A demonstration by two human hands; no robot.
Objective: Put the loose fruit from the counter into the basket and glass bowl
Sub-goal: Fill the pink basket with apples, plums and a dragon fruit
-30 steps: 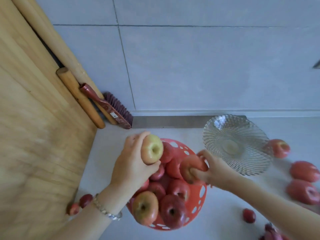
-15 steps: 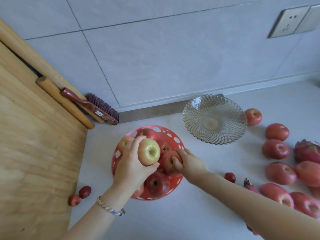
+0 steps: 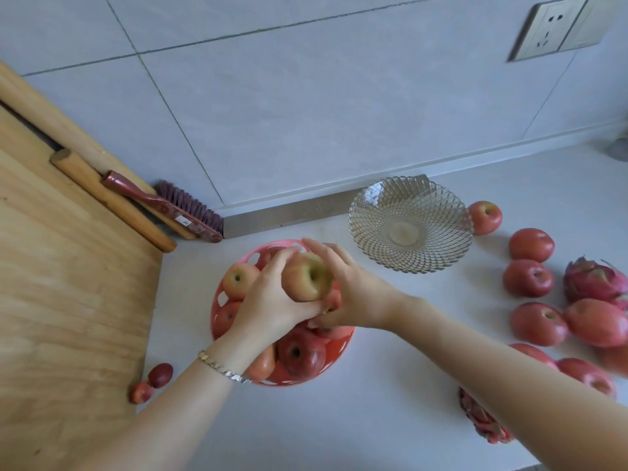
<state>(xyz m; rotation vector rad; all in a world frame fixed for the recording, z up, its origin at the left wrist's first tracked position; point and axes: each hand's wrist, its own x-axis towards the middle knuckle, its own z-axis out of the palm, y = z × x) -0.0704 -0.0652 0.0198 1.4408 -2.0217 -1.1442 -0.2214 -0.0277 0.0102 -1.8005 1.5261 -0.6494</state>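
Grip: my left hand [image 3: 272,302] has thumb and fingers curled round a yellow-pink apple [image 3: 307,277], held just above the heaped basket [image 3: 341,346].
Right hand: my right hand [image 3: 356,294] lies against the apple's right side with fingers stretched over its far side. I cannot tell whether it clasps.
Wrist: a metal link bracelet [image 3: 224,367] sits on my left wrist.
Counter: the counter [image 3: 339,430] is pale and matte. The basket stands beside a wooden board [image 3: 68,300], with the glass bowl [image 3: 373,198] to the back right.
Loose fruit: red apples [image 3: 528,278] and a dragon fruit [image 3: 594,280] lie to the right, and two small dark fruits [image 3: 159,375] sit by the board.
Room: there is a grey tiled wall [image 3: 306,113], a socket plate [image 3: 557,28] at the upper right and a brush [image 3: 170,205] in the corner.
Heading: the apple's stem hollow faces up toward me, so its core runs roughly along my line of sight.
Materials: the basket is red plastic with oval holes, the bowl is ribbed clear glass and the apple skin is smooth.
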